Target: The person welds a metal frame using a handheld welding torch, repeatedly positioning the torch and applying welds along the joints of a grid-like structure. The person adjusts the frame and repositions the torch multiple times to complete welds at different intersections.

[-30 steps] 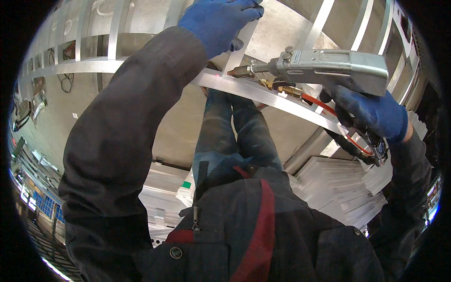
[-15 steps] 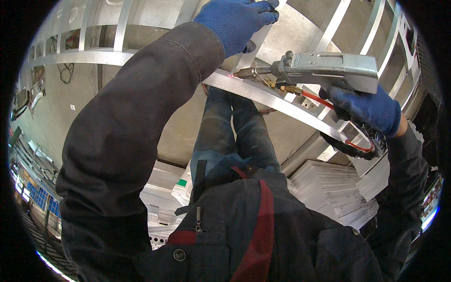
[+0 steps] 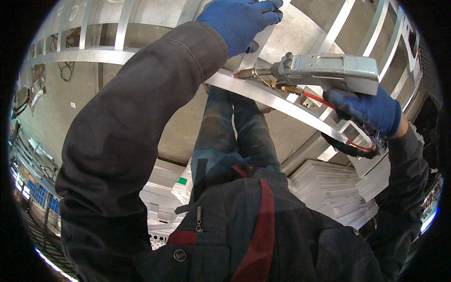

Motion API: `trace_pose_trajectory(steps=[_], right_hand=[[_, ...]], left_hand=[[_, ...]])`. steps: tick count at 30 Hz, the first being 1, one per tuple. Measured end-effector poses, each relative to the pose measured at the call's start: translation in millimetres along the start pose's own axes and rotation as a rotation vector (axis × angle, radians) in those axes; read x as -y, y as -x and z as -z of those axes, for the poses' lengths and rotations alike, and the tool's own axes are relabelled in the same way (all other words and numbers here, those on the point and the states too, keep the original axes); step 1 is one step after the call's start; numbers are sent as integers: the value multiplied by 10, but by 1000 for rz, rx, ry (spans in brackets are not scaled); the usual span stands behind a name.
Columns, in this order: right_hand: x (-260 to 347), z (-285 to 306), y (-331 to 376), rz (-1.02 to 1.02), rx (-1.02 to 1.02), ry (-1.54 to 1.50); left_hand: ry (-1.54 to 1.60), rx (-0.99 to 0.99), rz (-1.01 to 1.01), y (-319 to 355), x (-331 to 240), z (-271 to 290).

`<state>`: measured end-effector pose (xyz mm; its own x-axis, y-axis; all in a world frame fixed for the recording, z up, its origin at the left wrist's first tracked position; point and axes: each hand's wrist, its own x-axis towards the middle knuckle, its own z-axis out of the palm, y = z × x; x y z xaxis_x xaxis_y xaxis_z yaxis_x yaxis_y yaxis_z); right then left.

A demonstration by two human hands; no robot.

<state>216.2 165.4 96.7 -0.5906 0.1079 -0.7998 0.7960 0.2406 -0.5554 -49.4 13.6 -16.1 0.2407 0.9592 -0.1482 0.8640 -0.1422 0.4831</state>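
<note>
My right hand [image 3: 369, 108], in a blue glove, is closed round the handle of a grey laser welding gun [image 3: 329, 70]. The gun's nozzle points left, and its tip meets the top of a long silvery metal rail [image 3: 282, 105] beside a joint, where a small red light spot shows. Just beyond that joint, my blue-gloved left hand [image 3: 239, 23] grips a flat metal crossbar [image 3: 263, 42], fingers over it and thumb on the near side. The upper edge of the picture cuts off part of this hand.
Red hose [image 3: 315, 97] and a dark cable bundle [image 3: 347, 146] trail from the gun. A curved, ladder-like metal frame [image 3: 108, 55] spans the far side. Stacked metal bars [image 3: 329, 188] lie at the near right, more pale pieces [image 3: 164, 188] at the near left.
Almost nothing differs. My left hand and the metal frame sit very slightly further right and lower in the picture; the gun tip stays at the joint.
</note>
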Motion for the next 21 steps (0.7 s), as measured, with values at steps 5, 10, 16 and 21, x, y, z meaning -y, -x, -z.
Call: trace_pose_trajectory(steps=[5, 10, 16, 21], right_hand=[[85, 66, -24, -113, 77, 25], [237, 25, 17, -158, 48, -137], [270, 40, -11, -144, 61, -145], [216, 45, 25, -119, 63, -202]], left_hand=[[-34, -60, -27, 30, 32, -91], [190, -36, 149, -21, -12, -19], [514, 43, 373, -146, -59, 96], [512, 46, 371, -152, -64, 108]])
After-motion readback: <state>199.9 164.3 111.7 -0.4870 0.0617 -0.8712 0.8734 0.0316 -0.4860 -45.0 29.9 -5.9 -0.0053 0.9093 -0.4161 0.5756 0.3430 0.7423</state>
